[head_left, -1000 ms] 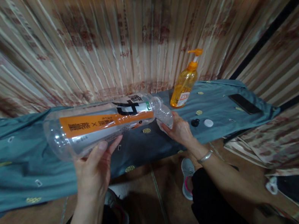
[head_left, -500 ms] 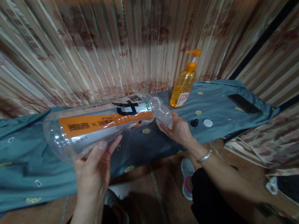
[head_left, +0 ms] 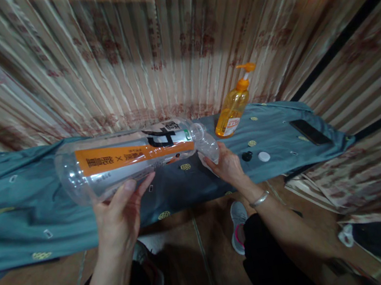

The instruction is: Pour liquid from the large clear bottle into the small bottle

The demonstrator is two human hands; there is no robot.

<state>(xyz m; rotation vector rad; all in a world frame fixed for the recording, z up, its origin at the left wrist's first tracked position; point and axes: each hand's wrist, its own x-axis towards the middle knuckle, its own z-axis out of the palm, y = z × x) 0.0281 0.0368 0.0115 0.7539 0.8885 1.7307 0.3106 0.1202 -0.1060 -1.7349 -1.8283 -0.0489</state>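
Note:
My left hand (head_left: 119,211) is wrapped under a large clear plastic bottle (head_left: 134,159) with an orange and white label. The bottle lies on its side in the air, its mouth pointing right. At that mouth, my right hand (head_left: 227,163) grips a small clear plastic bottle (head_left: 208,148), tilted so that its top meets the large bottle's neck. My right fingers partly cover the small bottle. Whether liquid passes between the two cannot be made out. Behind my right hand stands a pump bottle (head_left: 232,110) of yellow-orange liquid.
A bluish-green cloth (head_left: 3,229) covers the narrow table. On it, right of my right hand, lie a black cap (head_left: 247,156), a white cap (head_left: 264,156) and a dark phone (head_left: 309,132). A pleated curtain (head_left: 173,42) hangs behind; dark bars cross the right side.
Both hands and both bottles stay almost where they were. The view has shifted very slightly.

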